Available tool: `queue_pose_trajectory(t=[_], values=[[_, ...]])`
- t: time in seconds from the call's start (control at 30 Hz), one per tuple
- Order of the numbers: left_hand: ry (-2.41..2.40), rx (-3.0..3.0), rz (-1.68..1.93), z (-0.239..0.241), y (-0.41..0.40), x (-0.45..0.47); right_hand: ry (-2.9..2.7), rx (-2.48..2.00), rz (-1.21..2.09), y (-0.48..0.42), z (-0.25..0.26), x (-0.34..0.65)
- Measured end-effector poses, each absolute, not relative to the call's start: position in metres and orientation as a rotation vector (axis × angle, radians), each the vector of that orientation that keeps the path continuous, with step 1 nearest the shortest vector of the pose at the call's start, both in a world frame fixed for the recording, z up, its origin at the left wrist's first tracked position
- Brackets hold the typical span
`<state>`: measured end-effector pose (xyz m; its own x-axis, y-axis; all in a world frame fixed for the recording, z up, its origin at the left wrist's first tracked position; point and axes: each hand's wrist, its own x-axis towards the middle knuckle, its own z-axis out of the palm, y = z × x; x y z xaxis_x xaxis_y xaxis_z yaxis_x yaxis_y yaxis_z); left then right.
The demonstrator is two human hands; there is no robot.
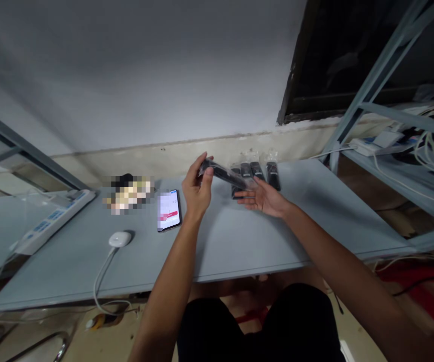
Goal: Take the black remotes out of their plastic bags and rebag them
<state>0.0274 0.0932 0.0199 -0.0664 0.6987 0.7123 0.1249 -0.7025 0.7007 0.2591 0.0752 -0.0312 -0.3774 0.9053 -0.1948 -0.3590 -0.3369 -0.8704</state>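
Two bare hands meet above the back part of a grey table [239, 241]. We see the left hand [196, 193] raised with its fingers closed around one end of a long black device in a clear plastic bag [224, 173]. It holds this bagged device in the air, tilted, with the far end lower and pointing to the right. The right hand [264, 198] is under that lower end, palm up and fingers spread wide. We cannot tell if it touches the bag or only waits just below it.

Just behind the hands, near the wall, a row of similar bagged black devices [256, 171] lies on the table, side by side and close together.

To the left of the left hand lies a smartphone [169, 210] with its screen lit, face up. Further left and nearer to us sits a small white round device [119, 239] with a white cable that hangs over the table's front edge. A white power strip [53, 221] lies at the far left. On the right stands a metal shelf [390, 176] with cables on it.
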Motion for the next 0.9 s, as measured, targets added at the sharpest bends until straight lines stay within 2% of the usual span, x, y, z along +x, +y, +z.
queue_pose_trajectory(t=[0.13, 0.37, 0.7, 0.9], values=[[0.856, 1.789, 1.773, 0.022, 0.085, 0.038, -0.891, -0.903, 1.727, 0.083, -0.034, 0.269], [0.818, 1.846, 1.829, 0.024, 0.085, 0.04, -0.676, -0.873, 1.808, 0.082, -0.032, 0.269], [0.781, 1.607, 1.865, 0.014, 0.104, 0.031, -0.623, -0.813, 1.825, 0.086, -0.034, 0.268], [1.23, 1.6, 1.943, -0.01, 0.132, 0.007, -0.711, -0.856, 1.685, 0.087, -0.039, 0.266]])
